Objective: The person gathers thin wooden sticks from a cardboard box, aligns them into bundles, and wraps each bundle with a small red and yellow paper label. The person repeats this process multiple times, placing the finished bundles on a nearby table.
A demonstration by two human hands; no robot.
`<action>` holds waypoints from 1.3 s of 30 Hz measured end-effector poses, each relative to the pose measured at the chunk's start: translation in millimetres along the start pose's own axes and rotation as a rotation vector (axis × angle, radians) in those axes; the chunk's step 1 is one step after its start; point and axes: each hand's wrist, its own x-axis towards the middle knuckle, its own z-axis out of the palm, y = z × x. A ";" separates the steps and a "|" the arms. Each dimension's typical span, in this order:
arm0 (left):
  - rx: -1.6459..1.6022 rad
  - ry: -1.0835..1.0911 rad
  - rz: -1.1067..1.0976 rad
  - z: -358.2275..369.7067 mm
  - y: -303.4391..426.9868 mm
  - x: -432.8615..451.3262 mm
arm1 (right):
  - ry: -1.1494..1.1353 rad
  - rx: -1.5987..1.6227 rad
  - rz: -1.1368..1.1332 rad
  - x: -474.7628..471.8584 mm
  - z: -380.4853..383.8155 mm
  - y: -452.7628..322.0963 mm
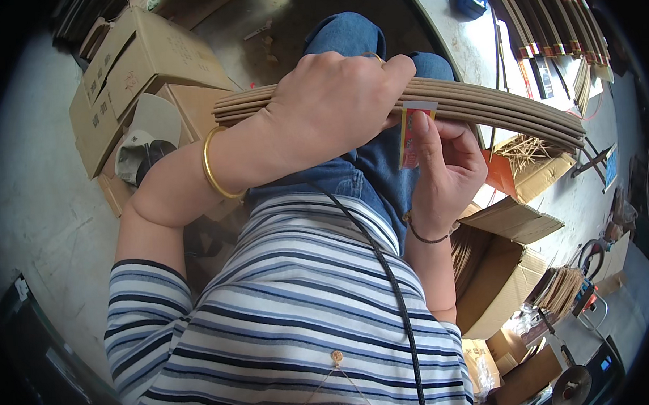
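Observation:
A slightly bowed bundle of long brown sticks, apparently incense sticks [494, 106], lies crosswise above my thighs. My left hand [341, 98] grips it from above, left of its middle, and hides that stretch. Just under the bundle, my right hand [453, 156] pinches a red paper label [407, 125] with yellow edges and a pale upper strip. The label stands across the bundle's near side, its top end over the lower sticks. My right thumb covers part of its printed face, and the curled fingers are partly behind the sticks. Whether the label is stuck on, I cannot tell.
At right, a table [430, 21] carries a blue tape dispenser [472, 1] and several banded stick bundles [547, 19]. An open cardboard box [502, 287] stands by my right arm. Cardboard cartons [179, 54] and a cap [160, 117] are at left. A black cable [384, 259] crosses my shirt.

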 end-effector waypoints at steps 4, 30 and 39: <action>0.037 -0.003 -0.005 -2.8 2.4 -1.6 | 0.011 0.072 0.059 -1.4 4.4 -6.9; -0.135 -0.119 0.074 -12.2 1.3 2.0 | 0.093 0.217 0.189 -6.1 10.3 -2.0; -0.258 -0.061 -0.001 -0.3 -1.4 6.8 | 0.051 0.142 0.279 -1.7 7.6 -19.2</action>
